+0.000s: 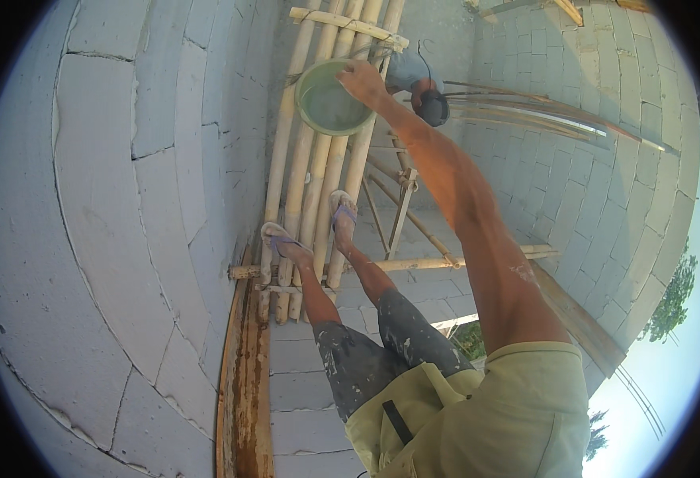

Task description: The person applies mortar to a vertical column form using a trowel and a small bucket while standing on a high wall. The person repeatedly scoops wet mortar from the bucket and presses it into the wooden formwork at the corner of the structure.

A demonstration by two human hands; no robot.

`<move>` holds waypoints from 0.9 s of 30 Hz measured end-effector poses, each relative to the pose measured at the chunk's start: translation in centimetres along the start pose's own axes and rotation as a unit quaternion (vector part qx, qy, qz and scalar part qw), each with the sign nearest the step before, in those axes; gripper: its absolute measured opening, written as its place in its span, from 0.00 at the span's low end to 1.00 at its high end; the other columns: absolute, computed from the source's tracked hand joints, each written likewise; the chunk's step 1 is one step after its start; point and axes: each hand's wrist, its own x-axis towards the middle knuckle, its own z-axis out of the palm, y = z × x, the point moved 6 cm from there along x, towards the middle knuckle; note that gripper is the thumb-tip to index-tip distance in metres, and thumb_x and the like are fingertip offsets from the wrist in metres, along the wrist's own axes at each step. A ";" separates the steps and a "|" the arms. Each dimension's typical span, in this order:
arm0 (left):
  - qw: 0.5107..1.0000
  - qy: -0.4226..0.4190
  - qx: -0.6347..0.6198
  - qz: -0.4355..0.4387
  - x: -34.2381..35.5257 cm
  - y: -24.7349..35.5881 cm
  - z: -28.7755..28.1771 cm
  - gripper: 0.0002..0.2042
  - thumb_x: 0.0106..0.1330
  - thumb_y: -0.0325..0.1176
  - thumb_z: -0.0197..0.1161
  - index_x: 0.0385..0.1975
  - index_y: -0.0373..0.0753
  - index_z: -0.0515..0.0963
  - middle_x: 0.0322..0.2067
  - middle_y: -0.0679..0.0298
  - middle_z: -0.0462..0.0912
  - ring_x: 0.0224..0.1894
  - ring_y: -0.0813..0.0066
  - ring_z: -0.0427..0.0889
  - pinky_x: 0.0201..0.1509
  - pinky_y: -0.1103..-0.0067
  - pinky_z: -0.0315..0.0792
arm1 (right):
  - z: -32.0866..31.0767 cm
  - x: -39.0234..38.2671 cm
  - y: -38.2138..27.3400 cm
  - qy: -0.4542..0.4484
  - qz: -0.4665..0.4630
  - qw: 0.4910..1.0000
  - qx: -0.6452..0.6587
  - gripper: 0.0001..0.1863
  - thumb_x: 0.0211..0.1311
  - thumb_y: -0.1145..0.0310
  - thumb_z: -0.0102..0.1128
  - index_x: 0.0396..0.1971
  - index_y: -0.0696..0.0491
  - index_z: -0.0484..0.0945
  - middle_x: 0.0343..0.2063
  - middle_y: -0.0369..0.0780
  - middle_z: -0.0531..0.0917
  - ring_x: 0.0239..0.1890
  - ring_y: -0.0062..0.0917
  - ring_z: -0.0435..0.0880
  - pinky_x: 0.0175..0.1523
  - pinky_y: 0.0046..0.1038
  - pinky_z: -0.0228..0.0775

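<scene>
My right arm reaches forward over the bamboo scaffold. At its far end my right hand (360, 83) is closed on the rim of a round green bucket (305, 111). The bucket shows its open top, and its inside looks greyish green; I cannot tell what is in it. My left hand is not in view. My feet, in purple-strapped flip-flops (280, 237), stand on the bamboo poles (295, 209) of the scaffold, short of the bucket.
A pale block wall (99, 143) rises close at the left. A person in a dark cap (434, 109) is lower down, beyond my right hand. Long thin strips (553, 115) stick out at the right. A wooden plank (577, 319) slants below the right-hand block wall (605, 159).
</scene>
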 end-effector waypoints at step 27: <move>0.768 -0.442 -0.458 -0.070 -26.5 35.9 58.6 0.46 0.67 0.78 0.33 0.70 0.45 0.70 0.65 0.43 0.72 0.68 0.49 0.68 0.74 0.45 0.45 | -8.7 -0.3 23.3 0.000 0.111 0.968 -0.225 0.23 0.54 0.66 0.61 0.48 0.62 0.84 0.45 0.60 0.86 0.51 0.52 0.86 0.57 0.44 0.77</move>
